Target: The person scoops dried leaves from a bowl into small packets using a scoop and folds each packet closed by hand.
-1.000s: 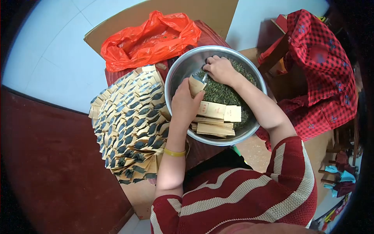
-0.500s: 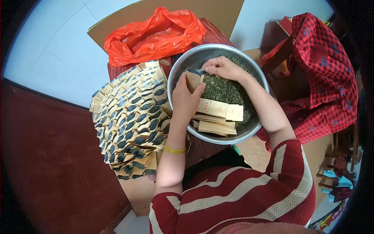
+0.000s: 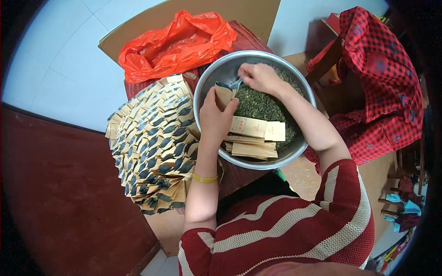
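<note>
Here, seen from above, a person in a dark red sweater with cream stripes worked over a wide metal bowl (image 3: 220, 72) set on a red-covered bench (image 3: 244, 39). The left hand (image 3: 214, 115), with a yellow band (image 3: 205, 178) at its wrist, held a small tan paper packet (image 3: 223, 95) over the left part of the bowl, gripped between thumb and fingers with its dark-lined mouth facing up and away from the person. The right hand (image 3: 261, 78) was closed, its fingertips pinching a pale, shiny spoon (image 3: 236, 84) whose far end met the mouth of the packet; its handle was mostly hidden. Dark green dried leaves (image 3: 260, 105) filled much of the bowl below the right hand. A pile of flat tan packets (image 3: 253, 149), some printed in red, lay inside the bowl on the side nearest the person. Just left of the bowl stood a dense block of tan packets (image 3: 156, 138), packed in rows with dark tops showing. Beyond that block, a crumpled orange-red plastic bag (image 3: 159, 57) gaped open. Well to the right hung a red-and-black checked cloth (image 3: 389, 92).
</note>
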Available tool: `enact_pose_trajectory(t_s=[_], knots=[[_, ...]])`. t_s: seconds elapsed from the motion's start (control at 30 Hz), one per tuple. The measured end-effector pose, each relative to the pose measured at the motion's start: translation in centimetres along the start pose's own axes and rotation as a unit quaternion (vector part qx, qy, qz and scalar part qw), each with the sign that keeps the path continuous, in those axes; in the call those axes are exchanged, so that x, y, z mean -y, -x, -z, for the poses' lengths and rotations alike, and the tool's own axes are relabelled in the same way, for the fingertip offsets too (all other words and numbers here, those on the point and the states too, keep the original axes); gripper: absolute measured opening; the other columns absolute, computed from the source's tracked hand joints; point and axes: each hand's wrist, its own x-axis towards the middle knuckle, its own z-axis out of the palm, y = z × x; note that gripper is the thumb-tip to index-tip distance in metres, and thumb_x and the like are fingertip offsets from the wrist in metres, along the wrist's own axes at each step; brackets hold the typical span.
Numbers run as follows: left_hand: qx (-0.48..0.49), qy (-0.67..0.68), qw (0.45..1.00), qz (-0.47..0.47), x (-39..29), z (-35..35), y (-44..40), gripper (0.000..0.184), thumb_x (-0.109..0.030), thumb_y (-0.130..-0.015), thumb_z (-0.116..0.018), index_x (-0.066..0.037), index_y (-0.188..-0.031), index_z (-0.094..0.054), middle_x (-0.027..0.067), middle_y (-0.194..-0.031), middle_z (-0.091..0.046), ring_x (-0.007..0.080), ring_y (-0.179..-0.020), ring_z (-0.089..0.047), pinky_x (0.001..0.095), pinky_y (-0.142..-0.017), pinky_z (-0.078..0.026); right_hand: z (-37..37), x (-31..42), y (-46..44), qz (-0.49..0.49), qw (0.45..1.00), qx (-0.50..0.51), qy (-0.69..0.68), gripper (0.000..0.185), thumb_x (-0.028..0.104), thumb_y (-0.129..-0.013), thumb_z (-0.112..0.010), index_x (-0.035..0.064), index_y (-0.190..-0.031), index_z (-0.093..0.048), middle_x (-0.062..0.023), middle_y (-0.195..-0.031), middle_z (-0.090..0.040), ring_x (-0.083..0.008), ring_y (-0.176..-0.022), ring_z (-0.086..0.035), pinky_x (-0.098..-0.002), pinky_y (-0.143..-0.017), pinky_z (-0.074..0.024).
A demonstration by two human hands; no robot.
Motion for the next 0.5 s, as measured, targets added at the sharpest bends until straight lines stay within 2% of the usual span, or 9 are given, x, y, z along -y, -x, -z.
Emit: enact_pose_trajectory(t_s=[0.07,0.1,0.17,0.23,0.33,0.37,0.43,0.5], knots=[[-0.015,0.011,1.0,-0.024,0.2,-0.1,0.0,0.052,-0.022,-0.082,-0.077,0.004,-0.121,-0.055,0.013,-0.098,-0.068,0.0193,-0.085,-0.064,0.032,-0.078,-0.051,-0.6,1.1,0.3,0.02,0.994,0.045,-0.102,0.011,0.01,-0.084,-0.061,0.0064,-0.093,-0.065,-0.0095,-0.08,-0.069,-0.0238,-0.074,-0.068,-0.0373,-0.069,-0.0522],[-0.015,0.01,1.0,-0.023,0.0,0.1,0.0,0.052,-0.022,-0.082,-0.077,0.004,-0.121,-0.055,0.013,-0.098,-0.068,0.0193,-0.085,-0.064,0.032,-0.078,-0.051,-0.8,1.6,0.4,-0.005,0.982,0.099,-0.163,0.015,0.005,-0.083,-0.059,0.0039,-0.096,-0.066,-0.0119,-0.079,-0.068,-0.0208,-0.073,-0.065,-0.0352,-0.069,-0.0513],[0.025,0.039,0.998,0.039,-0.7,0.5,0.0,0.06,-0.024,-0.079,-0.077,0.003,-0.127,-0.052,0.0209,-0.109,-0.066,0.033,-0.1,-0.065,0.0385,-0.087,-0.05,-2.9,1.5,0.3,0.016,0.973,0.12,-0.199,0.018,0.005,-0.082,-0.059,0.0031,-0.099,-0.066,-0.0132,-0.079,-0.067,-0.02,-0.072,-0.064,-0.0349,-0.069,-0.0509],[0.019,0.031,0.999,0.04,-0.7,0.4,0.1,0.06,-0.024,-0.079,-0.077,0.003,-0.127,-0.052,0.0212,-0.11,-0.065,0.0333,-0.101,-0.065,0.0387,-0.087,-0.05,-3.4,1.4,0.4,0.035,0.962,0.137,-0.234,0.02,0.004,-0.082,-0.059,0.0024,-0.101,-0.065,-0.0145,-0.08,-0.067,-0.0193,-0.072,-0.062,-0.0346,-0.069,-0.0506],[0.014,0.02,0.999,0.03,-0.4,0.3,0.0,0.061,-0.025,-0.079,-0.077,0.002,-0.128,-0.052,0.0219,-0.111,-0.065,0.0339,-0.103,-0.064,0.0391,-0.089,-0.049,-2.1,1.3,0.1,0.055,0.97,0.076,-0.226,0.018,0.013,-0.091,-0.057,0.0042,-0.105,-0.066,-0.0155,-0.091,-0.07,-0.0244,-0.08,-0.068,-0.0355,-0.073,-0.0521],[0.014,0.017,0.999,0.024,-0.2,0.2,0.0,0.061,-0.025,-0.08,-0.077,0.002,-0.129,-0.051,0.0223,-0.112,-0.064,0.0342,-0.104,-0.063,0.0394,-0.089,-0.049,-1.0,1.0,0.0,0.024,0.992,0.056,-0.111,0.023,0.022,-0.096,-0.053,0.0059,-0.104,-0.067,-0.0149,-0.094,-0.07,-0.0299,-0.084,-0.068,-0.039,-0.076,-0.0527],[0.02,0.012,0.999,0.031,-0.3,0.3,0.0,0.062,-0.026,-0.08,-0.076,0.002,-0.129,-0.051,0.0226,-0.113,-0.064,0.0346,-0.105,-0.063,0.0396,-0.091,-0.049,0.7,0.3,-0.1,0.018,1.0,-0.016,-0.019,0.029,0.034,-0.096,-0.051,0.0103,-0.099,-0.068,-0.0152,-0.097,-0.07,-0.0355,-0.093,-0.066,-0.0468,-0.08,-0.0521],[0.031,0.006,0.999,0.039,-0.4,0.4,0.1,0.063,-0.026,-0.08,-0.076,0.002,-0.13,-0.051,0.0228,-0.114,-0.064,0.035,-0.106,-0.062,0.0398,-0.092,-0.048,0.6,-0.4,-0.2,0.005,1.0,-0.028,-0.005,0.029,0.034,-0.096,-0.051,0.0122,-0.102,-0.068,-0.0148,-0.096,-0.07,-0.0352,-0.092,-0.066,-0.0473,-0.081,-0.052]])
